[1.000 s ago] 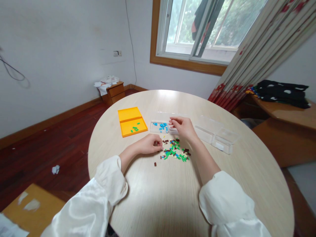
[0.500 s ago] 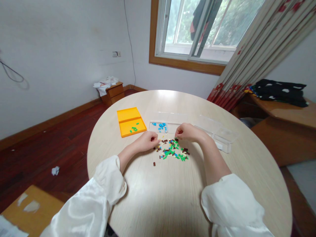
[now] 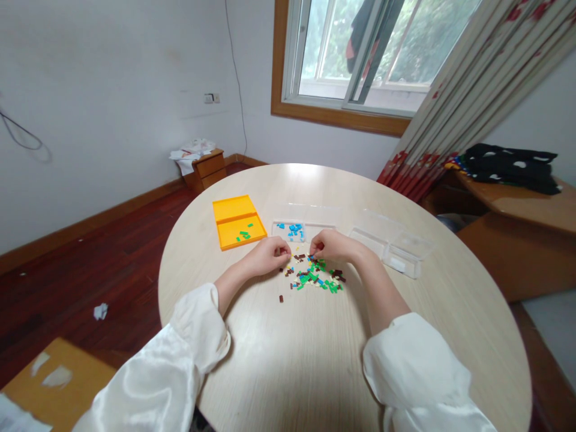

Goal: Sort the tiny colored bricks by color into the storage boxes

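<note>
A loose pile of small building bricks [image 3: 310, 277] in green, brown, blue, cream and yellow lies on the round table. My left hand [image 3: 274, 254] is at the pile's left edge, fingertips pinched together; whatever is in them is too small to make out. At the upper edge of the pile, my right hand [image 3: 330, 245] points its pinched fingers down among the bricks, and a blue bit shows by the fingertips. One brown brick [image 3: 281, 298] lies apart, nearer to me. Just beyond my hands, several blue bricks [image 3: 295, 230] sit in the left compartment of a clear box [image 3: 288, 241].
An open yellow case [image 3: 234, 208] with several green bricks [image 3: 244, 234] stands at the left. At the right is another clear lidded box [image 3: 408, 268] with a white piece [image 3: 398, 264] inside. The pale wooden table [image 3: 288, 360] has a rounded edge.
My right hand has moved left and slightly down along the pile's upper edge, closer to my left hand. My left hand has barely moved.
</note>
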The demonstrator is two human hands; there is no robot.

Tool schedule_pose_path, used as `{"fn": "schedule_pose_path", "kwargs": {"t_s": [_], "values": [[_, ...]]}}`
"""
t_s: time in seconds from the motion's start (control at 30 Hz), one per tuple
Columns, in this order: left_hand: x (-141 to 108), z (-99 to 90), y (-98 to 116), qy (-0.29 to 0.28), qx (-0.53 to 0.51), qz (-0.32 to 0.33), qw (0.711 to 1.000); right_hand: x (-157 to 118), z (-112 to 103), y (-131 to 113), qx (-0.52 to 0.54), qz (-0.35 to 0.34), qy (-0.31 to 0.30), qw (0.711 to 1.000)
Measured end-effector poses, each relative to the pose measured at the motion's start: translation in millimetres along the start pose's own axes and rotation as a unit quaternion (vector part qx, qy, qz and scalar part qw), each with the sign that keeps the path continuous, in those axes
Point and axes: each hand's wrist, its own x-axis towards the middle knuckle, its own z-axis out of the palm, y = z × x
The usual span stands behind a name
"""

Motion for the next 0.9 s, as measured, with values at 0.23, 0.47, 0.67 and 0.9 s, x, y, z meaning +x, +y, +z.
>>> {"fn": "schedule_pose_path", "kwargs": {"t_s": [0.23,0.47,0.67,0.9], "values": [[1,-0.8,0,0.004,0.031,-0.007,0.999,-2,2,2,0.017,0.017,-0.04,0.999],[5,-0.7,-3,0.063,0.076,-0.059,0.993,1,2,-13,0.017,-0.059,0.058,0.996],[5,-1.6,-2,0.043,0.091,-0.049,0.994,6,12,-16,0.02,-0.057,0.032,0.998],[4,-1.6,-9,0.045,0.107,-0.059,0.991,-4,-6,-13,0.006,-0.051,0.156,0.986]]}}
